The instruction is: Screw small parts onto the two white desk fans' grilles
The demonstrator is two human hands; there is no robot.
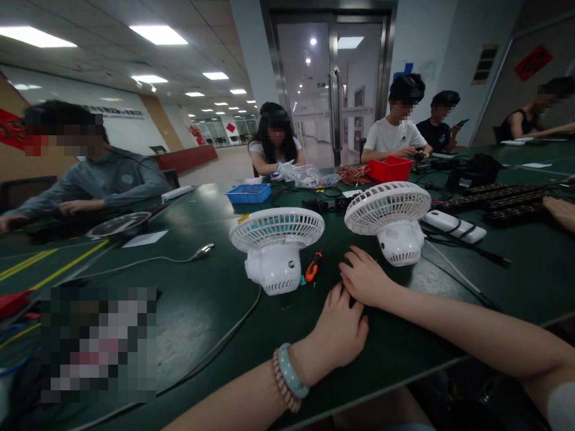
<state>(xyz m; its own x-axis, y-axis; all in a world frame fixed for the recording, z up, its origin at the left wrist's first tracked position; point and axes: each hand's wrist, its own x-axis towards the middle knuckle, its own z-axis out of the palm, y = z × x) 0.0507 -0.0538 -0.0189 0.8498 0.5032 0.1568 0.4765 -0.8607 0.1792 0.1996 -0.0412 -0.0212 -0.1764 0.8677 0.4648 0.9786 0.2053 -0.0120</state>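
Both hands rest low centre on the table: left hand loosely curled, right hand fingers pressed flat, empty; orange screwdriver lies just upper-left, nearer the right.

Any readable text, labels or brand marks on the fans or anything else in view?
None can be read.
Left fan and right fan: no visible marks.
Red wall hanging: characters too blurred.
Green sign behind the glass door: too small.
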